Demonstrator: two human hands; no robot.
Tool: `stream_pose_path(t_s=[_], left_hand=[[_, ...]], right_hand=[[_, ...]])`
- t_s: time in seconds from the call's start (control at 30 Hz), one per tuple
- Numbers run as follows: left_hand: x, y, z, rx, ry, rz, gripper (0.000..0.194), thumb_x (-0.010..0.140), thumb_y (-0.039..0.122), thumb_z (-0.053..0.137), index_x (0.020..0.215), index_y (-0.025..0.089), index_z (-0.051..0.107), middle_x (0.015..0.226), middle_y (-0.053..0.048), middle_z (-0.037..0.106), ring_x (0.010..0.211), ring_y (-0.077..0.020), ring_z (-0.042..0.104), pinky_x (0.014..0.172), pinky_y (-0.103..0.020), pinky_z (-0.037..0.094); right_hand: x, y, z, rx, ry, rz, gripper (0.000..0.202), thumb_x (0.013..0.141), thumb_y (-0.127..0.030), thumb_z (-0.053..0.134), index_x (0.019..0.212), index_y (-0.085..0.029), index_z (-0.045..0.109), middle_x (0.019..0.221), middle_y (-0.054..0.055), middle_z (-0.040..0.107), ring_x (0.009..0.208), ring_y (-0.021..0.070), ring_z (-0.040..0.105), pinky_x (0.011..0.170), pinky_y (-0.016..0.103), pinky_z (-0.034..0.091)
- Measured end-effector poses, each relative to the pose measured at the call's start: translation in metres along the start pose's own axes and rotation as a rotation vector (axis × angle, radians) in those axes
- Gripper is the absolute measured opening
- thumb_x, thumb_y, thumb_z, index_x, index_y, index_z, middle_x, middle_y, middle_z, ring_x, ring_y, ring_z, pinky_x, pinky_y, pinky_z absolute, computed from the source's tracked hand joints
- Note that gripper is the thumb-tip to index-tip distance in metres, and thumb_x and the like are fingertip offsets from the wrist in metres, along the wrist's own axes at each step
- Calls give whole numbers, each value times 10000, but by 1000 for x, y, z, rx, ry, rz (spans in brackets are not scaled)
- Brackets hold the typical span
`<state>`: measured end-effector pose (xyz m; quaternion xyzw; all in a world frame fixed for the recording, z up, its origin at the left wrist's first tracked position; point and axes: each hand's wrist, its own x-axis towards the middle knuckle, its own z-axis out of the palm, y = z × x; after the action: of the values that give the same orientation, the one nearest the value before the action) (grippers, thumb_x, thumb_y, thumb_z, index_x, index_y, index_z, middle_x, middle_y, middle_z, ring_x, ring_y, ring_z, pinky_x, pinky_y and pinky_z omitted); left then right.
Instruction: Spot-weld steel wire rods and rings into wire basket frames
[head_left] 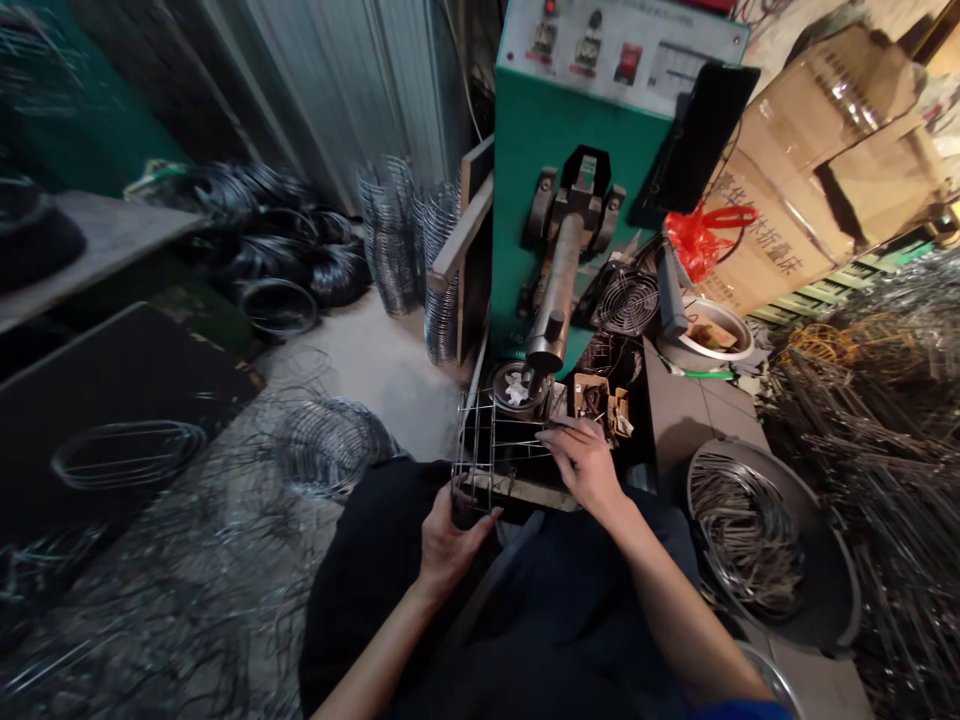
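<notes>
A small wire rack (pixel 493 440) of thin crossed metal rods stands over my lap. My left hand (pixel 450 540) grips its lower end, thumb on one side and fingers on the other. My right hand (pixel 589 468) is closed, fingertips pinched at the right ends of thin rods that run sideways from the rack; whether those rods are joined to it I cannot tell. Just beyond the hands is the metal arm (pixel 557 295) of a green machine (pixel 517 160), its tip above a round dish (pixel 517 388) with white scraps.
Small cardboard boxes (pixel 592 395) lie beside the dish. To the right are a basin of wire pieces (pixel 742 530) and a large heap of metal rods (pixel 885 450). Coiled wire (pixel 330 445) and stacked wire rings (pixel 390 240) stand on the left. Loose wire covers the floor.
</notes>
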<state>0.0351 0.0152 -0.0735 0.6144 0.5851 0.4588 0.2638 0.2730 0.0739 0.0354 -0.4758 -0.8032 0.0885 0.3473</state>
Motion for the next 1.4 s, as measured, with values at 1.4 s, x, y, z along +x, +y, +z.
stream_pose_path(t_s=[1.4], left_hand=[[83, -4, -10, 55, -86, -31, 481, 708, 550, 772, 962, 205, 553, 789, -20, 675, 705, -213, 665, 673, -314, 526]], right_hand=[[48, 16, 6, -29, 227, 83, 175, 994, -292, 562, 963, -221, 719, 1019, 63, 753, 959, 235, 678, 898, 377, 486]])
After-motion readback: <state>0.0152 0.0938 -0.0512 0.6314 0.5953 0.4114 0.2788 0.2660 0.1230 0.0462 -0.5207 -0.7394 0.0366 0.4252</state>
